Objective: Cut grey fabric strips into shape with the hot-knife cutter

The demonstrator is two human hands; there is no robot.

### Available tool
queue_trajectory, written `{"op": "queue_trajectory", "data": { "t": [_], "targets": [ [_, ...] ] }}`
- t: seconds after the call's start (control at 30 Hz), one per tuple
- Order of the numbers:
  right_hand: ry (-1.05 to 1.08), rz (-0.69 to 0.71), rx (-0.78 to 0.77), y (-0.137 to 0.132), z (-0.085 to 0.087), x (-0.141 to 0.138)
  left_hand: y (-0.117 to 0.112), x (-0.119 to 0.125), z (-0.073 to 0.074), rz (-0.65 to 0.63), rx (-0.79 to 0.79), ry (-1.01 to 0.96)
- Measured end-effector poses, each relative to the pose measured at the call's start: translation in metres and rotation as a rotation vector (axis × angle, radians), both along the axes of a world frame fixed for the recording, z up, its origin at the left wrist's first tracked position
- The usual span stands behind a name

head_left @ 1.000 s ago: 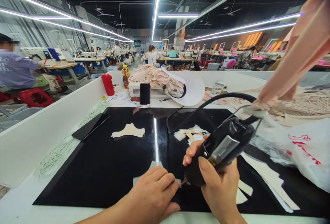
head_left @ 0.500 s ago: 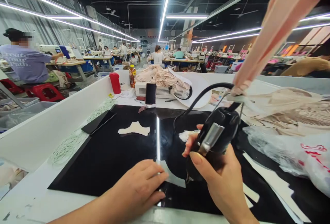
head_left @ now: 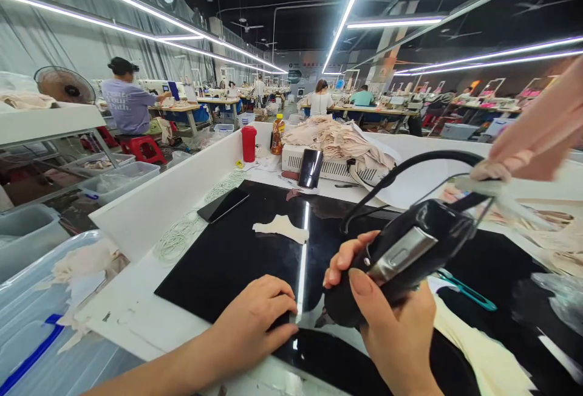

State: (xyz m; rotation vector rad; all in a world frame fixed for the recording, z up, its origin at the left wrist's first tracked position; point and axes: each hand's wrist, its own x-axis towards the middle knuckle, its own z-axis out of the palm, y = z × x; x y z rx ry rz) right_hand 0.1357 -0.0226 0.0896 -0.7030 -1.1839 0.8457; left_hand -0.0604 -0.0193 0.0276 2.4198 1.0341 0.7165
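Observation:
My right hand (head_left: pixel 396 329) is wrapped round a black corded hand tool (head_left: pixel 410 256) with a metal lever on its side. A twisted pink fabric strip (head_left: pixel 542 122) is tied to the tool's upper end. Under the tool's lower end, a thin translucent piece (head_left: pixel 312 318) lies on the glossy black board (head_left: pixel 228 262); the tool hides part of it, so contact is unclear. With bent fingers, my left hand (head_left: pixel 255 317) presses the piece's left end to the board. A cream cut-out fabric piece (head_left: pixel 282 228) lies farther back.
At the back stand a vented white box (head_left: pixel 330 168) piled with pale fabric, a dark phone (head_left: pixel 310 168), a red container (head_left: pixel 248 144) and a bottle (head_left: pixel 277 135). Pale green cord (head_left: pixel 177 238) lies along the left wall. A teal looped item (head_left: pixel 469 290) and cream fabric (head_left: pixel 478 341) are at right.
The view has turned left, bringing the plastic bins into sight. The tool leans over further, its upper end tipped right. My left hand stays at the translucent piece's end.

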Motion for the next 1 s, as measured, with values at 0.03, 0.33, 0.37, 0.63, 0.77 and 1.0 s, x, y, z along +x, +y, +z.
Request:
{"op": "queue_trajectory", "data": {
  "t": [0.03,0.33,0.37,0.63,0.77,1.0],
  "targets": [
    [0.014,0.001,0.0,0.001,-0.001,-0.003,0.0,0.001,-0.001,0.0,-0.008,-0.009],
    [0.049,0.012,-0.004,0.007,-0.01,-0.02,0.0,-0.005,-0.004,0.016,-0.068,-0.036],
    [0.053,0.016,-0.002,0.008,-0.011,-0.02,0.0,-0.005,-0.004,0.024,-0.07,-0.038],
    [0.072,0.022,0.009,0.007,-0.01,-0.024,0.0,-0.003,-0.006,0.012,0.007,-0.064],
    [0.069,0.034,0.008,0.006,-0.012,-0.026,-0.002,-0.005,-0.006,0.0,0.053,-0.044],
    [0.054,0.03,0.008,0.003,-0.016,-0.025,-0.009,-0.021,-0.007,-0.063,0.22,0.029]
  ]
}}
